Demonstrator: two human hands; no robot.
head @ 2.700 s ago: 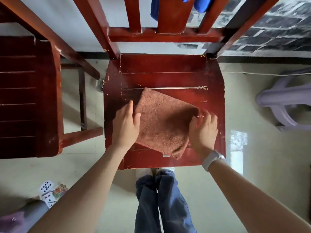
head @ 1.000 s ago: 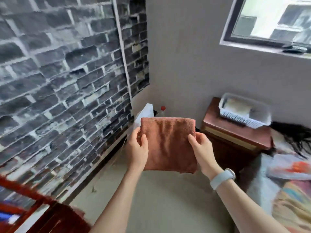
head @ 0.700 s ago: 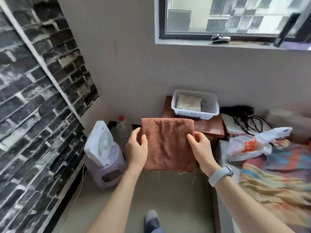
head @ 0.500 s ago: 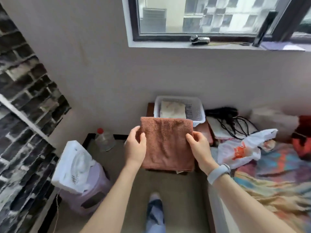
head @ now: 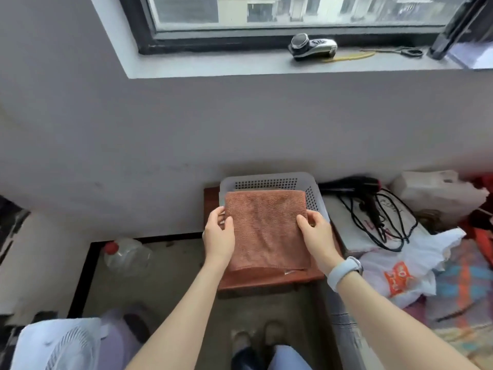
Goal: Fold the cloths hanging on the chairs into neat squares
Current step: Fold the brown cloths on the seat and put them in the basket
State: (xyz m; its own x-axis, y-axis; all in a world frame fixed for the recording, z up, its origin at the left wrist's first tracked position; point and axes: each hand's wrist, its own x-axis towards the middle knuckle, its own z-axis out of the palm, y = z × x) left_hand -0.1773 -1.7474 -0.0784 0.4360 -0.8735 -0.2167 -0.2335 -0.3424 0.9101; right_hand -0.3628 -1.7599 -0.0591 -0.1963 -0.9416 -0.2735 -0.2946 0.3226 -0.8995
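Note:
A brown terry cloth (head: 266,228), folded into a neat square, is held flat in the air over a white perforated basket (head: 312,198). My left hand (head: 217,235) grips its left edge with the thumb on top. My right hand (head: 316,236), a pale watch on its wrist, grips the right edge the same way. The cloth hides most of the basket's inside. The chairs are out of view.
The basket stands on a small red-brown wooden cabinet (head: 266,280) against the grey wall. A bed (head: 453,303) with a plastic bag (head: 405,265) and a black hair dryer (head: 357,182) lies right. A bottle (head: 125,253) and a white fan (head: 61,343) stand on the floor at left.
I lifted the folded cloth off the chair seat, turned right and walked to the window wall. The cloth now hangs over the white basket, still gripped by both hands.

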